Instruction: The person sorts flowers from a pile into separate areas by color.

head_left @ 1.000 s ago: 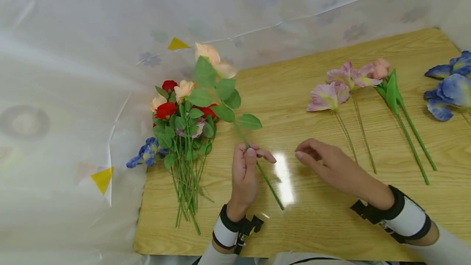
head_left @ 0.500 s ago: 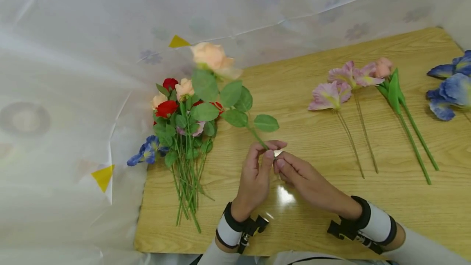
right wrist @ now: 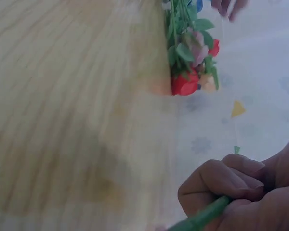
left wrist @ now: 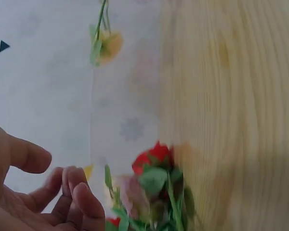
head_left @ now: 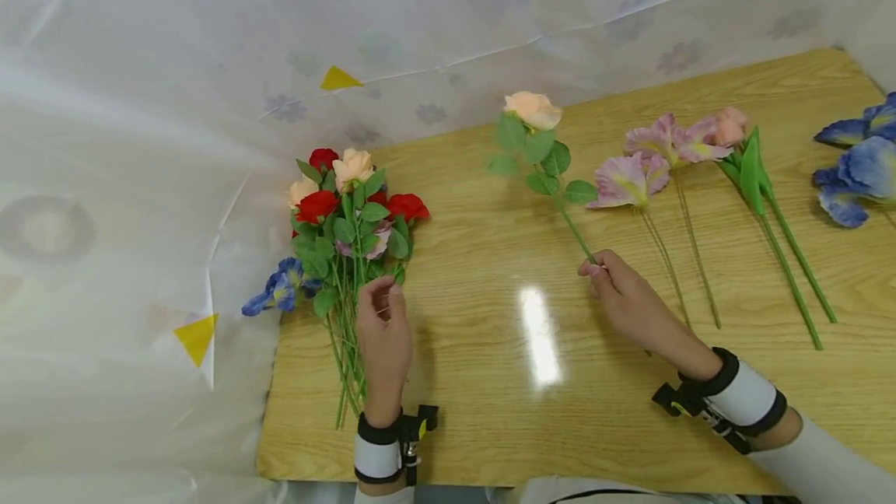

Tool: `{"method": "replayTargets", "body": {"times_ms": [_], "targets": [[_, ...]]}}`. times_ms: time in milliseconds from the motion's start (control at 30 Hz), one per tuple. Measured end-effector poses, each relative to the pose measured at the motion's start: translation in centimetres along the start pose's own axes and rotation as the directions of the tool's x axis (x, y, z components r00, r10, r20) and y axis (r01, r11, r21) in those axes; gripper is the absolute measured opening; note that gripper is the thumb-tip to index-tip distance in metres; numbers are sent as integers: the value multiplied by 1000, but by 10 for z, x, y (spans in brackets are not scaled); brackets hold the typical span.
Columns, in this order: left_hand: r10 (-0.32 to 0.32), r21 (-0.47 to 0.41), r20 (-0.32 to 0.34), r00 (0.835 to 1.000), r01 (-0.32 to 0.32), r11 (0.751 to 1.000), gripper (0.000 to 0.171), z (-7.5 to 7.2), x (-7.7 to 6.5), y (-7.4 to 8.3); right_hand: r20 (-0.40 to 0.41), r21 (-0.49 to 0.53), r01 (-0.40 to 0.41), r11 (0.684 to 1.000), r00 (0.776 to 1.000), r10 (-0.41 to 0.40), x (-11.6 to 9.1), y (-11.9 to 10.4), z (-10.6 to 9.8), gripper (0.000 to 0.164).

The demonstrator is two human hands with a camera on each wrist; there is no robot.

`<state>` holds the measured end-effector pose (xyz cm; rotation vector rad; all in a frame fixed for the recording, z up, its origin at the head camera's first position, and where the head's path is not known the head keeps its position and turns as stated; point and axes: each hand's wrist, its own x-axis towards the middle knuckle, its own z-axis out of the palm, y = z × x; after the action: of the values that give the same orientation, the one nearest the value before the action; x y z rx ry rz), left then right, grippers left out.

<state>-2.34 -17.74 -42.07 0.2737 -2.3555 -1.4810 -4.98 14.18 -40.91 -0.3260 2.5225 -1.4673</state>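
Holding one peach rose [head_left: 556, 159] in the right hand [head_left: 626, 302]. Thumb and fingers curled tight on the green stem, no gap; right wrist view confirms the grip. Rose leans up and left out of the fist, head in front of the back edge of the table [head_left: 476, 426] in the head view. One leaf lines up with the nearer purple flower [head_left: 625, 183]; can't tell if they touch.

Left hand [head_left: 385, 337] is over the stems of the flower bunch [head_left: 343, 233], at the table's left side. Fingers loosely bent, thumb apart from them, nothing in the grasp per left wrist view. Contact with the stems: can't tell.

Bunch lies with heads toward the back and stems toward the person. Contains red roses [head_left: 408, 207], more peach blooms [head_left: 353, 168], some purple petals, and a blue flower [head_left: 278, 288] sticking out past the left table edge.

Right of the held rose: the nearer purple flower, a second purple one [head_left: 668, 140] just behind it, then pink tulips [head_left: 750, 177] on thick green stems. Blue irises [head_left: 866, 169] at the far right, cut by the frame. White sheet [head_left: 490, 6] hangs behind, with yellow triangles [head_left: 341, 78] on it.
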Motion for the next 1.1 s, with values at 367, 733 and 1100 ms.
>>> {"method": "replayTargets", "body": {"times_ms": [367, 733, 1100], "targets": [[-313, 494, -81, 946, 311, 812, 33, -50, -4, -37, -8, -255, -51, 966, 999, 50, -3, 27, -4, 22], [-199, 605, -60, 978, 194, 772, 32, -42, 5, -53, 3, -349, -98, 932, 994, 106, -9, 36, -10, 19], [-91, 608, -96, 991, 131, 783, 18, -37, 9, -55, -33, -539, -153, 828, 986, 161, -12, 32, -7, 27]]}}
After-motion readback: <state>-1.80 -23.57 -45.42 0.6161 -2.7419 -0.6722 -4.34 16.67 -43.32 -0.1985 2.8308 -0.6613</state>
